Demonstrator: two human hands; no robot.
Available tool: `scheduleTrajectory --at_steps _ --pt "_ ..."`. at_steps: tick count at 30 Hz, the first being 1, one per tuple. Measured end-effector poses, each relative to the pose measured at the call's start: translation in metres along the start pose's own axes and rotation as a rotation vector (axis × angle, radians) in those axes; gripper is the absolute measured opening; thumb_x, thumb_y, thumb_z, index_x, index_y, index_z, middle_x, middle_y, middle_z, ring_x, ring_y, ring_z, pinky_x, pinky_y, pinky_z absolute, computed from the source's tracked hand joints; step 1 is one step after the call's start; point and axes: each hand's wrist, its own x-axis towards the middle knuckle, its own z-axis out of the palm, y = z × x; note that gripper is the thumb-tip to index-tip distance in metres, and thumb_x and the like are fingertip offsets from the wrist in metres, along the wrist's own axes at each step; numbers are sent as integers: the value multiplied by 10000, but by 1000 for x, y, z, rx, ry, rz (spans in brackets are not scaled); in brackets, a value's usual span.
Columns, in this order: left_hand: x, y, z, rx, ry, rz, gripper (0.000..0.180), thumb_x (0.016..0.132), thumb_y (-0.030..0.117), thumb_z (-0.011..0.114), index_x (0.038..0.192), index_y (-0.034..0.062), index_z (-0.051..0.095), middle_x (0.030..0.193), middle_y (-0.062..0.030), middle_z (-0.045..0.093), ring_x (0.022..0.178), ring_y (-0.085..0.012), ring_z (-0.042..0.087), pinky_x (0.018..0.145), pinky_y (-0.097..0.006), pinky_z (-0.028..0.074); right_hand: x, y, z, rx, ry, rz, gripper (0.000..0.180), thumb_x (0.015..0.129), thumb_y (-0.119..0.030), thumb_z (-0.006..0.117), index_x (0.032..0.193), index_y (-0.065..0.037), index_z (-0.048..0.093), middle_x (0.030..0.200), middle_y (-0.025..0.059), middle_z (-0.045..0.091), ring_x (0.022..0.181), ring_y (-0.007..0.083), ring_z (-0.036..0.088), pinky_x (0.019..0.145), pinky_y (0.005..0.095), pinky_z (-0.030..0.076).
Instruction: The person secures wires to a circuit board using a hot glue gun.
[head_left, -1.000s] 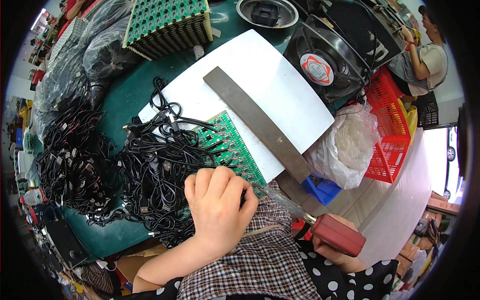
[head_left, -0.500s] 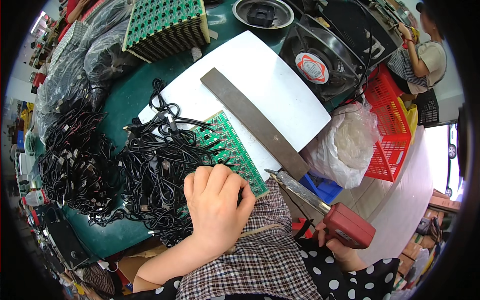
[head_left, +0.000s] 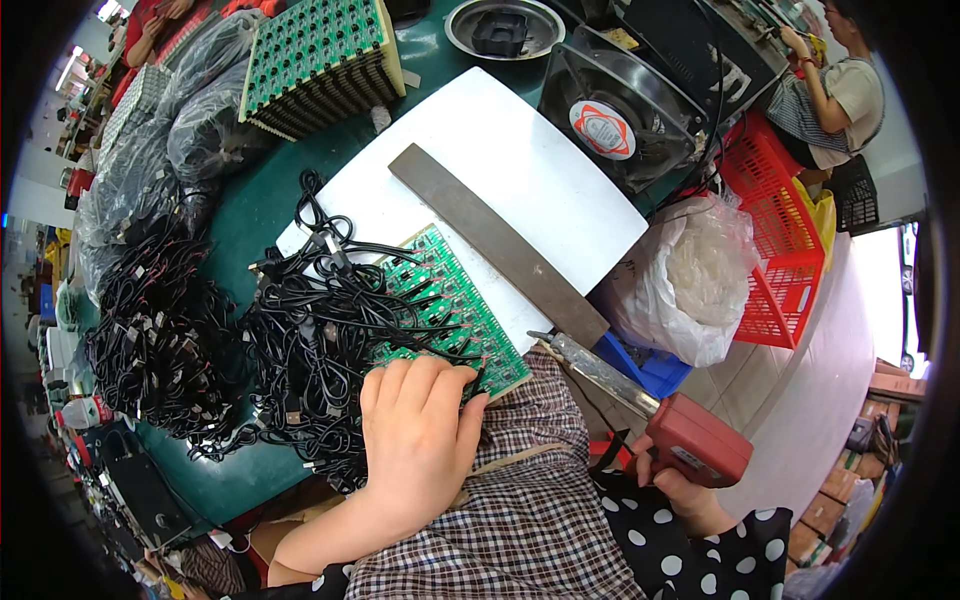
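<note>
My left hand (head_left: 415, 430) is closed at the near end of a green circuit board panel (head_left: 492, 340), its thumb and forefinger pinching the end of a black cable (head_left: 478, 378). Several cables with thin reddish ends lie across that panel from a tangled heap of black USB cables (head_left: 305, 345) on its left. In my right hand (head_left: 682, 490) is a red soldering gun (head_left: 697, 440). Its long metal barrel points up and left, the tip near the lower end of a flat dark bar (head_left: 500, 240). This bar lies on a white board (head_left: 530, 150) alongside the panel.
Another cable heap (head_left: 155, 350) and plastic-wrapped bundles (head_left: 210, 130) lie left on the green table (head_left: 250, 205). Beyond stand stacked circuit panels (head_left: 320, 60), a metal dish (head_left: 545, 30) and a black fan (head_left: 620, 110). A white bag (head_left: 685, 280), blue bin (head_left: 650, 372) and red crate (head_left: 785, 250) are right.
My left hand has moved slightly down and left, and a cable end now shows between thumb and forefinger. The view has shifted a little; the soldering gun stays in my right hand.
</note>
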Motion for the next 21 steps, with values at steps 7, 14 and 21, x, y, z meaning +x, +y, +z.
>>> scheduleTrajectory --at_steps 7,14,21 --pt "-1 9 -4 96 6 57 258 670 126 747 850 47 581 783 -45 523 768 -235 497 744 -357 349 -2 4 -2 47 -7 29 717 724 -25 756 1313 73 360 1004 207 619 719 163 609 620 240 490" --pt "-15 13 0 363 -90 52 347 594 247 776 721 79 501 740 -57 424 719 -241 430 684 -369 309 -1 2 6 -133 43 -28 620 754 -381 750 1154 23 503 991 97 595 630 146 533 546 254 427" --pt "-13 12 2 395 -62 127 190 675 133 687 757 64 530 767 -67 491 756 -244 488 747 -387 364 -1 4 6 -136 46 -52 666 751 -378 753 1178 44 464 960 115 597 613 151 533 522 249 420"
